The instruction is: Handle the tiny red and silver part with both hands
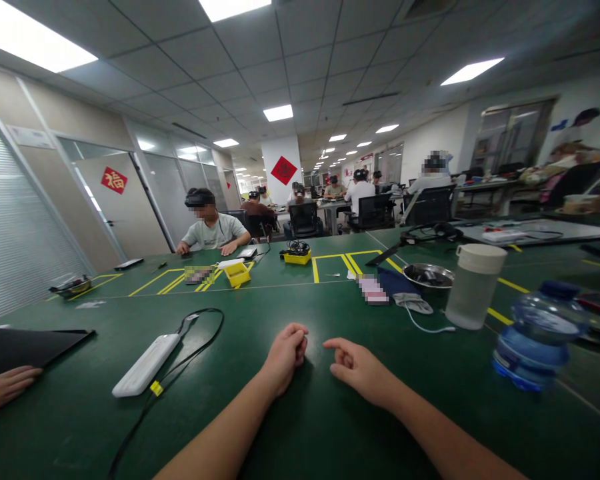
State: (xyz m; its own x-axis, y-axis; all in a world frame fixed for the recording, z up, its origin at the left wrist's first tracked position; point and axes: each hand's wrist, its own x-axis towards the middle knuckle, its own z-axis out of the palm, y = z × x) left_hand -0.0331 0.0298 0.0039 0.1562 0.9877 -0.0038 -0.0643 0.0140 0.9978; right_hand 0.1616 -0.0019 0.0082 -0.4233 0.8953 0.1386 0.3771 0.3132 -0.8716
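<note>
My left hand (pixel 286 353) rests on the green table (pixel 330 427) with its fingers curled into a loose fist, and I see nothing in it. My right hand (pixel 357 367) lies just to its right, fingers curled in with the forefinger stretched toward the left hand. The two hands are close but apart. A white power bank (pixel 147 365) with a black cable (pixel 200 333) lies to the left of my left hand.
At right stand a blue water bottle (pixel 537 340) and a frosted cup with a white lid (pixel 475 285), behind them a metal bowl (pixel 427 275). Another person's hand (pixel 5 388) rests at the left edge by a black folder (pixel 25 343). A seated person (pixel 211 230) faces me across the table.
</note>
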